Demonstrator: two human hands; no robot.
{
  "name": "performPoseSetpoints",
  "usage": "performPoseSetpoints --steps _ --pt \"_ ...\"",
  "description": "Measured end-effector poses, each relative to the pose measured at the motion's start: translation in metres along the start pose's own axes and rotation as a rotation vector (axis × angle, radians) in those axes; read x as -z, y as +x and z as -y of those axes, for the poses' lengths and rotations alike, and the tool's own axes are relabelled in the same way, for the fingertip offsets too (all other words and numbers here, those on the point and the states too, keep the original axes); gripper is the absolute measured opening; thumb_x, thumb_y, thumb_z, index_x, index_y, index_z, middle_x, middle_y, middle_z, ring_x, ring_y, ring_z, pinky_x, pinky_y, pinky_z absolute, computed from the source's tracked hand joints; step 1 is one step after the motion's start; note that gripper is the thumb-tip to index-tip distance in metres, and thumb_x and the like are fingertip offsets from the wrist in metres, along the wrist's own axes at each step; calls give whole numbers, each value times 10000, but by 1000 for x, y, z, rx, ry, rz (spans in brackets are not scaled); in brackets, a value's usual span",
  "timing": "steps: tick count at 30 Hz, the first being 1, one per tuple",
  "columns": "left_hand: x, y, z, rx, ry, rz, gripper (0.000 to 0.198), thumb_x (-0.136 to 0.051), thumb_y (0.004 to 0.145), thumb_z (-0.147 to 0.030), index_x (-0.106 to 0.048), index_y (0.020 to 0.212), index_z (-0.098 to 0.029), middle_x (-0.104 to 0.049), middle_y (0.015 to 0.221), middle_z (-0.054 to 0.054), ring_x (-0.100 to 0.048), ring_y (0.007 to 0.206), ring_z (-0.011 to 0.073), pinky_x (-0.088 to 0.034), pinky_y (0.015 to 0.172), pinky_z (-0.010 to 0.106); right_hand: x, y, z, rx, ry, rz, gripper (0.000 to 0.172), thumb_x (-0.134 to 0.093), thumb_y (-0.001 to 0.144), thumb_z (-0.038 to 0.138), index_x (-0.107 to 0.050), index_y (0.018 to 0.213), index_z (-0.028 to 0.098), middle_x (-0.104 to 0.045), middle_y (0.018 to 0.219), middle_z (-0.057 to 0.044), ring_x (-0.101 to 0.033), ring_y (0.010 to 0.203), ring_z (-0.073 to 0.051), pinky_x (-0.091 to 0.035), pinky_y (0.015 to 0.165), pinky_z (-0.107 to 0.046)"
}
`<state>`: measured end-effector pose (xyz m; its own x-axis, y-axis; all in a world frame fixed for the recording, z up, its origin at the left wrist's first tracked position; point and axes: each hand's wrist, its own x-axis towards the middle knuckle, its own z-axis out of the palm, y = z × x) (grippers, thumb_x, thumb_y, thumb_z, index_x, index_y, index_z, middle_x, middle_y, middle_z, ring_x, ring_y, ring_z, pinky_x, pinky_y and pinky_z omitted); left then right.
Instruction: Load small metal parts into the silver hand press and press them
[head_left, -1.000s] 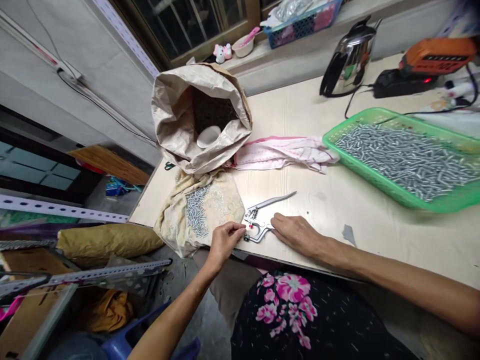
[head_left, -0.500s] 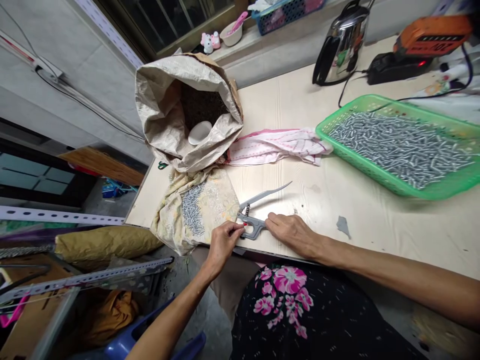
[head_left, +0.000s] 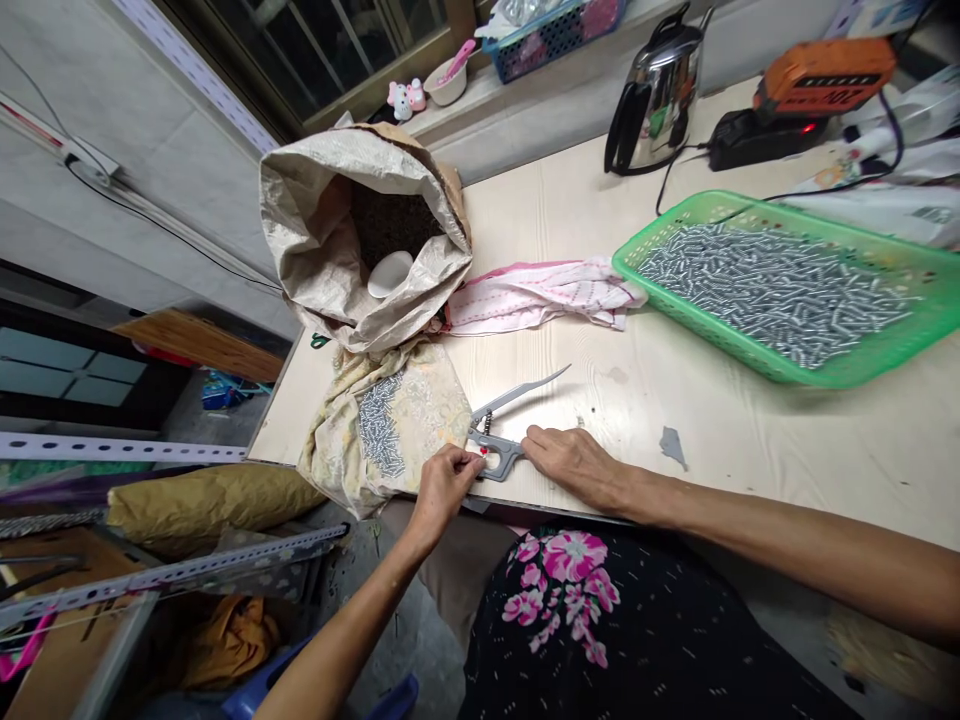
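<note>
On the table near its front edge lies a grey hand tool (head_left: 507,450) with two spread arms and a dark coil spring between them. One long arm points up to the right. The lower part has a loop-shaped opening with a small red piece (head_left: 484,451) in it. My right hand (head_left: 566,462) is closed round the tool's right end. My left hand (head_left: 444,488) pinches thumb and finger together at the loop, beside the red piece; what is between the fingertips is too small to make out. Left of the tool, small metal pins (head_left: 382,428) lie on a yellowish patterned cloth (head_left: 433,400).
A green plastic basket (head_left: 720,315) of metal pins stands at the right. An open woven sack (head_left: 300,210) with a white bowl (head_left: 390,274) inside stands at the back left, with a pink-white towel (head_left: 536,295) beside it. A kettle (head_left: 656,95) and charger (head_left: 765,138) stand behind.
The whole view has shifted slightly, so the things on the table appear a little further left. Both hands keep nearly the same grip and place at the tool.
</note>
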<state>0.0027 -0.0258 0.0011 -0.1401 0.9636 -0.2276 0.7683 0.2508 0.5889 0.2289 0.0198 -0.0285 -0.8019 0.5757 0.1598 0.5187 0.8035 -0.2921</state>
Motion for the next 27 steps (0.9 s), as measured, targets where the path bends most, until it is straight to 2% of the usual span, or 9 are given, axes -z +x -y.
performPoseSetpoints --steps 8,11,12,14,16,18,20,24,27 --pt "-6 4 10 172 -131 90 317 -612 744 -438 -687 671 -140 -587 494 2 -532 478 127 -384 493 218 -1 6 -4 -42 43 75 188 -388 922 48 -523 907 178 -579 871 -32 -446 627 -139 -194 531 -300" --pt "-6 4 8 206 -167 116 309 -627 725 -438 -686 681 -138 -582 479 -6 -528 452 121 -386 480 219 11 9 -11 -48 61 124 94 -480 954 237 -551 936 178 -614 934 -57 -511 733 -172 -305 598 -293" --pt "-6 4 8 219 -181 126 302 -634 719 -434 -686 685 -138 -582 477 -10 -528 444 119 -388 476 219 16 10 -15 -42 62 112 177 -532 938 348 -561 968 176 -620 1005 -82 -536 820 -202 -356 662 -312" --pt "-5 5 8 239 -200 133 286 -643 709 -421 -685 681 -140 -580 470 -15 -527 431 116 -385 465 218 24 12 -25 -49 39 60 496 -629 831 565 -557 1109 161 -569 1227 -160 -520 1053 -296 -401 837 -413" --pt "-5 6 9 247 -214 137 269 -647 708 -406 -685 674 -142 -577 464 -19 -526 425 113 -384 459 216 28 13 -37 -76 -6 41 828 -691 701 682 -487 1282 128 -447 1393 -234 -403 1246 -392 -331 981 -551" --pt "-6 6 10 252 -223 143 259 -649 709 -395 -682 664 -142 -573 457 -21 -526 424 112 -390 461 216 30 15 -46 -85 -39 69 992 -719 637 707 -422 1367 104 -407 1429 -261 -307 1328 -435 -226 1041 -644" --pt "-6 7 9 259 -230 147 251 -652 710 -385 -677 654 -142 -569 452 -22 -528 427 112 -400 468 217 30 16 -51 -73 -47 101 966 -723 645 681 -427 1368 113 -451 1399 -245 -326 1322 -428 -182 1051 -680" --pt "-6 8 9 290 -254 145 224 -657 720 -357 -671 659 -142 -562 455 -32 -522 419 111 -404 464 220 37 17 -45 -86 -26 121 806 -724 714 559 -458 1336 120 -567 1258 -193 -475 1170 -366 -206 1048 -670" --pt "-5 6 9 314 -235 166 221 -639 761 -346 -672 687 -141 -553 467 -31 -525 425 121 -415 468 233 43 16 -37 -102 -23 132 732 -717 763 463 -443 1349 121 -608 1173 -165 -506 1100 -336 -214 1048 -647"
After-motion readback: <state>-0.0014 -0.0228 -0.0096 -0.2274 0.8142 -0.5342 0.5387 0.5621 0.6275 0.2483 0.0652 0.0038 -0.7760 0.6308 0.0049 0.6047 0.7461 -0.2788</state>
